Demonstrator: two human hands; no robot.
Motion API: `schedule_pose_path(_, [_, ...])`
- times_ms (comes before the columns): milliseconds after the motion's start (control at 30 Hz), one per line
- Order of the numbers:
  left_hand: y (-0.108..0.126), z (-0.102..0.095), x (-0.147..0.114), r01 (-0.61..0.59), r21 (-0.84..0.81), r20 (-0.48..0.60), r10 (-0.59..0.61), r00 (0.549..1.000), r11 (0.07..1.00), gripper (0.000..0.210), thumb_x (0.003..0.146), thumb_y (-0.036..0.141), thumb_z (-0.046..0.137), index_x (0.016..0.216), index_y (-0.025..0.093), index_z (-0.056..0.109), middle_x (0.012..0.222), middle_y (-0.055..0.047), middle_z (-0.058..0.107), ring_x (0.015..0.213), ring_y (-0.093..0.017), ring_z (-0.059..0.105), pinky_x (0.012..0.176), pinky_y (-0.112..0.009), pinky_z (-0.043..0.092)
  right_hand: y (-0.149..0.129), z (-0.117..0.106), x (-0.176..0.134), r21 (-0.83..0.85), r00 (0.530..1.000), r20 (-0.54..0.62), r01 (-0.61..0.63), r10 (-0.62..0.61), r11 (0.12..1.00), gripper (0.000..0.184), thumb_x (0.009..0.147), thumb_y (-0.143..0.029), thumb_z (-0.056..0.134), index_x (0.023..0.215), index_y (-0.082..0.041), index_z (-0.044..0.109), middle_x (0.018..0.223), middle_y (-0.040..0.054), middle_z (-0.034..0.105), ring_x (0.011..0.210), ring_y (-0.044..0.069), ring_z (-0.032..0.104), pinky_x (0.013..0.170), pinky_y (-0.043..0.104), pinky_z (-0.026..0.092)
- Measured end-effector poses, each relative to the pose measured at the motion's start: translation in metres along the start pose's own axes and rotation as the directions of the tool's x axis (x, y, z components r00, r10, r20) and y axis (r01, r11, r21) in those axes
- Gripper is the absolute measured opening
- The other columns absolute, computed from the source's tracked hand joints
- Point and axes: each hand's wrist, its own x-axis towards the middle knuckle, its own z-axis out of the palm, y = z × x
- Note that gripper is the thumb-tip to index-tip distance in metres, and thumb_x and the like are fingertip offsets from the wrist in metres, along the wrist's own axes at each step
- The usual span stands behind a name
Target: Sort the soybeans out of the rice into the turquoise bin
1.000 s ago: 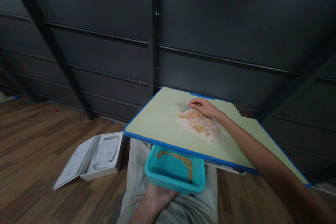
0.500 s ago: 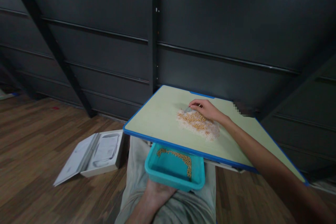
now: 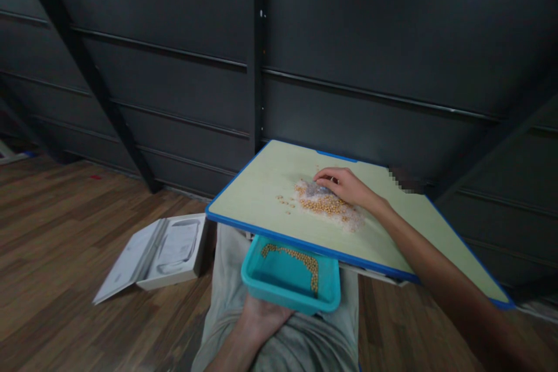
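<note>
My left hand (image 3: 264,317) grips the near side of a turquoise tray (image 3: 279,296) from below, above my lap. Round yellow-brown beans (image 3: 305,260) lie along the tray's far and right sides. Over the table, my right hand (image 3: 342,181) is closed on a small grey, shiny spoon-like tool (image 3: 317,189); its exact kind is blurred. The tool touches a pile of mixed beans (image 3: 322,203) and white grains that look like rice (image 3: 353,222). A few loose beans (image 3: 285,203) are scattered left of the pile.
The pale green folding table (image 3: 244,200) has a blue edge that overhangs the tray's far rim. An open white box (image 3: 174,250) with papers in it lies on the wooden floor (image 3: 65,232) at left. A dark panelled wall (image 3: 183,93) stands behind the table.
The tool in my right hand has swept across the pile and now lies lower in it. Several beans have spread leftward onto bare tabletop. My left hand and the tray have stayed put.
</note>
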Motion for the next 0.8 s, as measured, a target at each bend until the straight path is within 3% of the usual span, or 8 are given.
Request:
schedule_pose_path(167, [0.001, -0.017, 0.005, -0.011, 0.032, 0.147, 0.006, 0.989, 0.999, 0.048, 0.121, 0.054, 0.057, 0.144, 0.032, 0.092, 0.159, -0.011, 0.087, 0.167, -0.038, 0.069, 0.149, -0.063, 0.043, 0.001, 0.005, -0.008, -0.008, 0.992, -0.106, 0.064, -0.065, 0.998, 0.021, 0.115, -0.024, 0.073, 0.111, -0.029, 0.093, 0.117, 0.0078, 0.094, 0.105, 0.028, 0.085, 0.099, 0.043, 0.065])
schedule_pose_path(400, [0.003, -0.017, 0.008, -0.010, 0.030, 0.120, 0.007, 0.993, 1.000, 0.054, 0.121, 0.062, 0.056, 0.153, 0.031, 0.088, 0.143, -0.011, 0.094, 0.163, -0.035, 0.073, 0.147, -0.061, 0.047, -0.007, 0.011, -0.018, -0.097, 0.958, -0.253, 0.115, -0.137, 0.989, 0.019, 0.115, -0.026, 0.075, 0.115, -0.027, 0.094, 0.115, 0.0092, 0.095, 0.098, 0.028, 0.086, 0.093, 0.044, 0.067])
schedule_pose_path(533, [0.004, -0.011, 0.005, -0.002, 0.024, 0.049, 0.001, 0.999, 1.000, 0.058, 0.116, 0.065, 0.066, 0.159, 0.031, 0.084, 0.152, -0.013, 0.091, 0.162, -0.039, 0.074, 0.143, -0.064, 0.052, -0.016, 0.015, -0.021, -0.086, 0.927, -0.341, 0.132, -0.154, 0.987, 0.020, 0.114, -0.027, 0.076, 0.114, -0.027, 0.096, 0.110, 0.0081, 0.096, 0.095, 0.027, 0.087, 0.091, 0.043, 0.068])
schedule_pose_path(633, [0.004, -0.007, 0.004, 0.001, 0.026, 0.004, -0.001, 1.000, 1.000, 0.058, 0.116, 0.062, 0.068, 0.161, 0.029, 0.082, 0.159, -0.014, 0.087, 0.164, -0.039, 0.072, 0.143, -0.066, 0.051, -0.021, 0.020, -0.023, -0.067, 0.938, -0.312, 0.140, -0.154, 0.988, 0.019, 0.113, -0.027, 0.078, 0.114, -0.027, 0.097, 0.110, 0.0080, 0.097, 0.092, 0.026, 0.087, 0.088, 0.041, 0.068])
schedule_pose_path(800, [0.005, 0.000, 0.003, -0.018, 0.034, 0.054, 0.016, 0.998, 0.999, 0.058, 0.120, 0.059, 0.060, 0.163, 0.026, 0.080, 0.161, -0.015, 0.086, 0.168, -0.038, 0.068, 0.149, -0.066, 0.043, -0.024, 0.027, -0.025, -0.045, 0.963, -0.218, 0.151, -0.158, 0.987, 0.019, 0.113, -0.029, 0.080, 0.117, -0.029, 0.099, 0.114, 0.0079, 0.098, 0.096, 0.026, 0.090, 0.091, 0.041, 0.069])
